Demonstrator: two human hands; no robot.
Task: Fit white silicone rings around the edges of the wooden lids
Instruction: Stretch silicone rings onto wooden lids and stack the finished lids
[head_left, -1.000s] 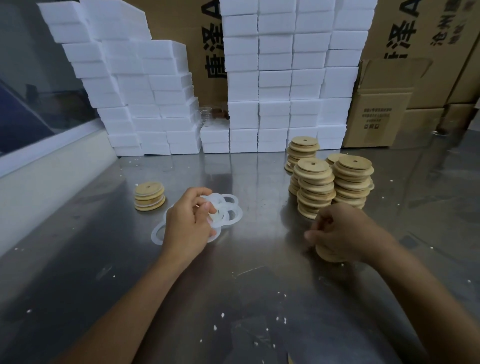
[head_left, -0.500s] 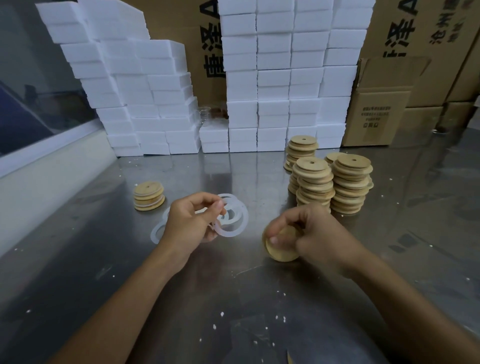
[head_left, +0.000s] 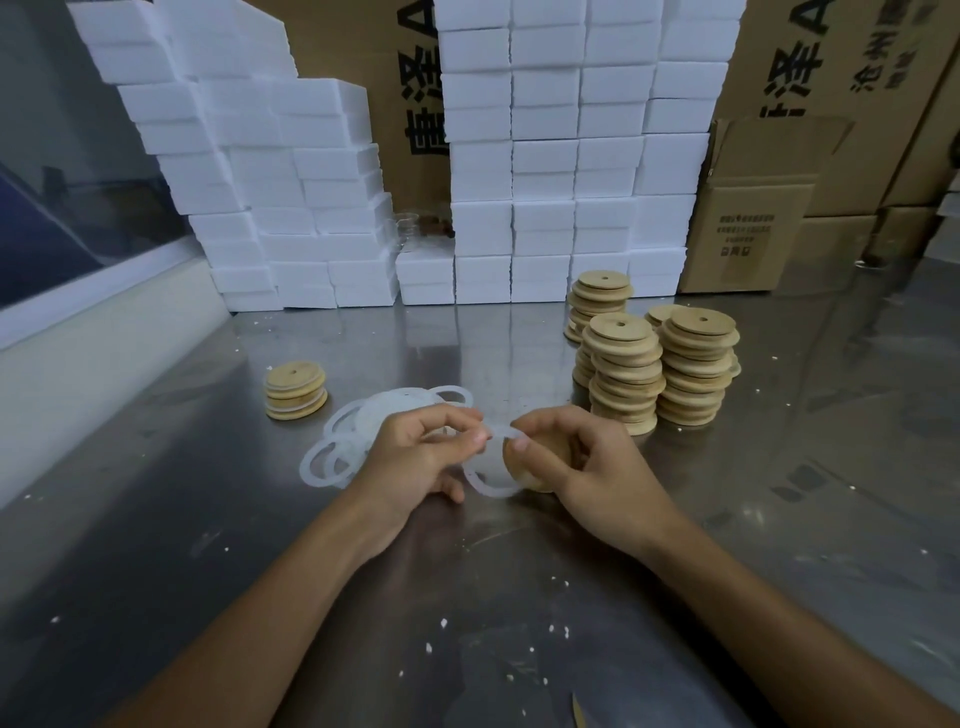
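**Hands meet at centre, ring brought to lid**

Compared with half a second ago, the two hands have closed the gap and now work together over the middle of the surface (head_left: 779, 519). The left hand (head_left: 410, 462) has lifted one white silicone ring (head_left: 485, 480) clear of the loose ring pile (head_left: 353, 441) and carried it right. The right hand (head_left: 592, 467) has moved its wooden lid (head_left: 545, 457) left to meet it. One second ago the right hand was still down at the foot of the lid stacks and the left hand was on the pile.

Left hand pinches the ring's upper edge between thumb and forefinger. Right hand is curled round the lid, thumb and forefinger also nipping the ring's top edge. Ring hangs loose just left of the lid, overlapping its left edge, not seated round the rim. Ring is thin, flat, translucent white. Lid is a pale wood disc, mostly hidden by the fingers.

Ring pile lies on the surface behind the left hand, several rings overlapping. Short stack of finished lids (head_left: 296, 389) sits far left of the pile, white bands showing between discs. Tall stacks of bare lids (head_left: 660, 364) stand behind the right hand. White foam blocks (head_left: 545, 156) and cardboard boxes (head_left: 748, 228) line the back.
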